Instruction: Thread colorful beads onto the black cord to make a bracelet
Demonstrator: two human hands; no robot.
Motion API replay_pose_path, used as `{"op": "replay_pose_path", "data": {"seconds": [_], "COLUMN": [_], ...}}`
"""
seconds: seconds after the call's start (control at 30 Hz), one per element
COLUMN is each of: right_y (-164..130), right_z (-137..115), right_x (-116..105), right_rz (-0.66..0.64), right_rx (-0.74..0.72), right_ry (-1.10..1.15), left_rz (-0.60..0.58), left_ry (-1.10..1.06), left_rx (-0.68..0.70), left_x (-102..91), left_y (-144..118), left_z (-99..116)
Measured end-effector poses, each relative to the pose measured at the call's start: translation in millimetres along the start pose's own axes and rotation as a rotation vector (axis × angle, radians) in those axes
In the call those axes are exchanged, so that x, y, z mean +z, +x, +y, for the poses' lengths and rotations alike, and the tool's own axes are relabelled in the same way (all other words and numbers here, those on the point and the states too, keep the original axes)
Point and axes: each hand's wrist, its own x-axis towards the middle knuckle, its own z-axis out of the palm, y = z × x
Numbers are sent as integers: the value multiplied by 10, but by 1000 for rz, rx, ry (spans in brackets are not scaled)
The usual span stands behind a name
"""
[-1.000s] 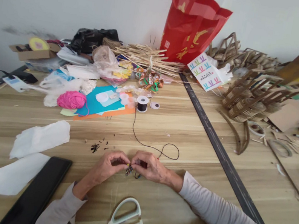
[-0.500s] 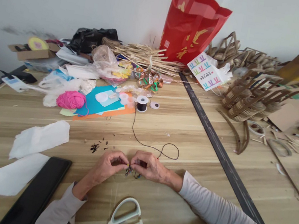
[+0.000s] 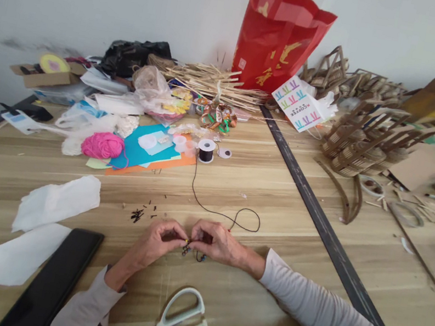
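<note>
Close together over the table, my left hand (image 3: 159, 239) and my right hand (image 3: 217, 242) each pinch thumb against forefinger. Between the fingertips is a small beaded piece (image 3: 186, 249), dark with coloured spots and a yellow bit at its top. A short end of black cord with a bluish bead (image 3: 201, 258) hangs below my right fingers. Black cord (image 3: 209, 210) runs over the wood from a white spool (image 3: 206, 151) and loops just beyond my right hand. Short black bits (image 3: 137, 215) lie beyond my left hand. White-handled scissors (image 3: 182, 324) rest nearer to me.
A black phone-like slab (image 3: 57, 275) and white paper sheets (image 3: 59, 200) lie at left. Behind are pink yarn (image 3: 102, 145), coloured sheets (image 3: 141, 142), thin wooden strips (image 3: 209, 84) and a red bag (image 3: 280, 40). Small woven baskets (image 3: 358, 153) stand at right, past a dark strip (image 3: 316, 218).
The beaded piece and the hanging cord end have shifted very slightly between my fingers. Both hands stay in nearly the same place.
</note>
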Motion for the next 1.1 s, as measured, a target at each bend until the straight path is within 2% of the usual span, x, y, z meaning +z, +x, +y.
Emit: {"op": "replay_pose_path", "data": {"seconds": [0.33, 0.67, 0.9, 1.1], "right_y": [6, 10, 17, -21], "right_z": [-21, -42, -70, -102], "right_x": [-14, -4, -1, -55], "right_rz": [-20, -22, -16, -86], "right_rx": [22, 8, -16, 8], "right_ry": [-21, 21, -36, -33], "left_rz": [-5, -11, 3, -8], "left_ry": [-7, 107, 113, 70], "left_rx": [-4, 33, 57, 44], "left_x": [7, -20, -3, -14], "left_y": [1, 4, 1, -3], "left_z": [11, 57, 88, 41]}}
